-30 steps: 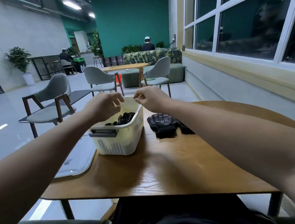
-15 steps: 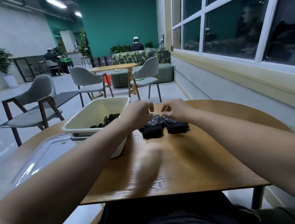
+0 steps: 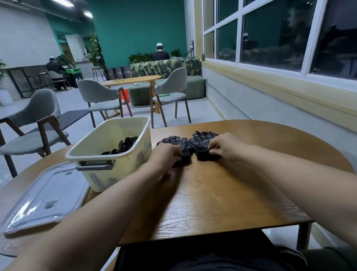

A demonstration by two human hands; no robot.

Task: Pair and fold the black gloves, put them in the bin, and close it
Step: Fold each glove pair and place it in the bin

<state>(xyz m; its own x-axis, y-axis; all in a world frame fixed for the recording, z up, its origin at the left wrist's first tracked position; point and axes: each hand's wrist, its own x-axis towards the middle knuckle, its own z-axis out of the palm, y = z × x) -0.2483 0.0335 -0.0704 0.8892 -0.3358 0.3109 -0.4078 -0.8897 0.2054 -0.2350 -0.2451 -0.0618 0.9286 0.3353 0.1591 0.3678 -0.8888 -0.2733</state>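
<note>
Left hand (image 3: 166,154), right hand (image 3: 227,146) lowered, pinching gloves (image 3: 203,139)

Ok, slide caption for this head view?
Left hand and right hand grip black gloves beside the open bin.

Almost nothing legible. On the side wall of the bin (image 3: 112,179), a faint hand-drawn mark (image 3: 146,147) resembling a capital A. On the back of the left glove (image 3: 172,140), a small pale logo patch (image 3: 181,144); on the right glove (image 3: 205,135), a second patch (image 3: 205,142). Lettering on both too small to read. Far off, on a dark crate (image 3: 73,78), a white sign, unreadable.
</note>
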